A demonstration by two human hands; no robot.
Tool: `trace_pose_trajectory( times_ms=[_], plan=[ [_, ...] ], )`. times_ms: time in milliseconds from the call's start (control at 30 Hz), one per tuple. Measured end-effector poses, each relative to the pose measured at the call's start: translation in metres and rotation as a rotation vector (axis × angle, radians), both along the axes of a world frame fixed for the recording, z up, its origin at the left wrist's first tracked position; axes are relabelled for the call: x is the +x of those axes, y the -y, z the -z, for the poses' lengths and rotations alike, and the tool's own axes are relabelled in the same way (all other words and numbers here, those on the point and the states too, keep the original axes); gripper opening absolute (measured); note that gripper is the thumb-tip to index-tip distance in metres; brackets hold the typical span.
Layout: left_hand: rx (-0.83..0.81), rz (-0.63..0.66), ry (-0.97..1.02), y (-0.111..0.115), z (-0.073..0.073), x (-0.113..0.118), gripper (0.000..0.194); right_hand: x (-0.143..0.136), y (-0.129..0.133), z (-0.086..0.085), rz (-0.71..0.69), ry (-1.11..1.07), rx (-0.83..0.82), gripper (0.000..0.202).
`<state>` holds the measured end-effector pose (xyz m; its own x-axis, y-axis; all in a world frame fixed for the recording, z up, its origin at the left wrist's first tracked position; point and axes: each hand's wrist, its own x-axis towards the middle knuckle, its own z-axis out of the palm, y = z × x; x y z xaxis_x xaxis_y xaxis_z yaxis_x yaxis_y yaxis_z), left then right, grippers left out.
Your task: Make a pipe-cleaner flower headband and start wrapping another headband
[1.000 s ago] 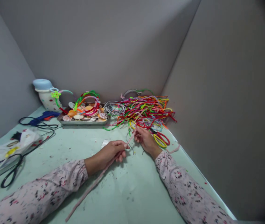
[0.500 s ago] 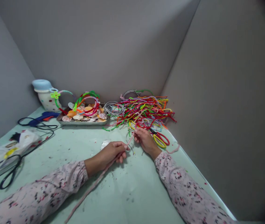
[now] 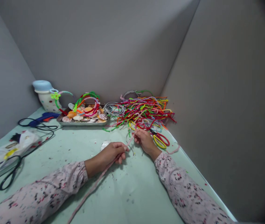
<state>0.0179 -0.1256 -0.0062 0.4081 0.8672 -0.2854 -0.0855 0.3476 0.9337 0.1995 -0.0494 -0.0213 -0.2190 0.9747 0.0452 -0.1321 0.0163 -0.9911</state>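
Note:
A long pink pipe cleaner point(image 3: 92, 188) runs from the front edge of the view up through my left hand point(image 3: 113, 152), which is closed around it. My right hand point(image 3: 144, 140) pinches its far end, and a short stretch shows between the two hands. Behind my right hand lies a loop of grey wire point(image 3: 128, 137), partly hidden by the fingers. Scissors with red and yellow handles point(image 3: 160, 140) rest just right of my right hand. A pale, shiny round piece point(image 3: 104, 144) lies behind my left wrist.
A metal tray point(image 3: 83, 123) holds shells and fuzzy coloured hoops. Right of it are coiled grey wire point(image 3: 114, 109) and a heap of coloured pipe cleaners point(image 3: 146, 109). At left stand a blue-lidded cup point(image 3: 44, 96), a blue glue gun point(image 3: 40, 119), black cord point(image 3: 50, 137) and a plastic bag point(image 3: 27, 141).
Almost nothing differs. Both hands keep their hold on the pink pipe cleaner, and its loose near end has shifted slightly to the right.

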Motion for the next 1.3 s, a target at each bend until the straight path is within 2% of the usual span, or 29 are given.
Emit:
trace_pose_trajectory(
  times_ms=[433, 567, 833, 967, 1133, 1300],
  plan=[
    [-0.007, -0.026, -0.029, -0.003, -0.002, 0.0, 0.021, -0.001, -0.002, 0.003, 0.096, 0.166, 0.093, 0.01],
    [-0.013, -0.041, -0.018, -0.002, -0.001, 0.0, 0.021, 0.0, 0.0, 0.001, 0.097, 0.148, 0.085, 0.011],
    [0.002, -0.068, 0.024, -0.003, 0.002, -0.002, 0.021, 0.001, 0.001, -0.002, -0.018, 0.037, 0.025, 0.031],
    [-0.017, -0.066, 0.022, -0.001, -0.003, 0.0, 0.022, -0.001, 0.004, -0.003, -0.057, 0.054, 0.025, 0.028],
    [-0.037, -0.046, 0.058, 0.002, -0.01, 0.001, 0.027, -0.001, 0.005, -0.004, -0.018, 0.049, 0.044, 0.024],
    [-0.05, -0.051, 0.094, 0.002, -0.009, 0.0, 0.028, 0.0, 0.001, -0.002, 0.04, 0.026, 0.044, 0.024]
  ],
)
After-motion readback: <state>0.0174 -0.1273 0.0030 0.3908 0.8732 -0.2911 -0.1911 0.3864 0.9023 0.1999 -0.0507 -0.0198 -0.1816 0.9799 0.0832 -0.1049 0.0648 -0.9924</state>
